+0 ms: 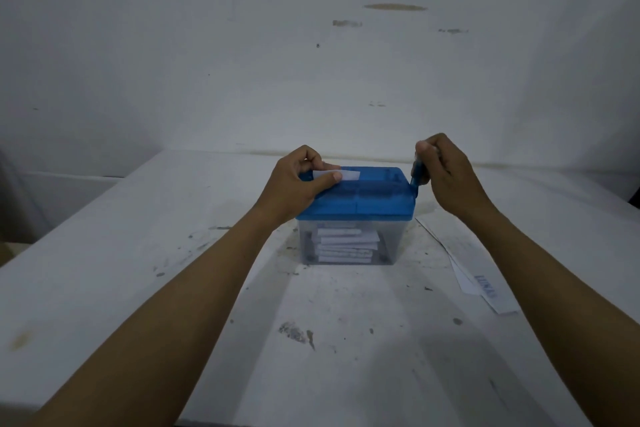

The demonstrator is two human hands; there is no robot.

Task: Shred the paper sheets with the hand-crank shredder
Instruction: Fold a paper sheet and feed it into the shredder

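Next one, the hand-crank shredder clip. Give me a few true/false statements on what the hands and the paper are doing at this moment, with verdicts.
1. The right hand grips the crank handle at the right end of the shredder. True.
2. The left hand hangs idle and holds nothing. False: it pinches a white paper strip on top of the blue lid.
3. The clear bin under the lid is empty. False: white paper pieces lie inside it.
4. Paper sheets lie on the table to the right of the shredder. True.
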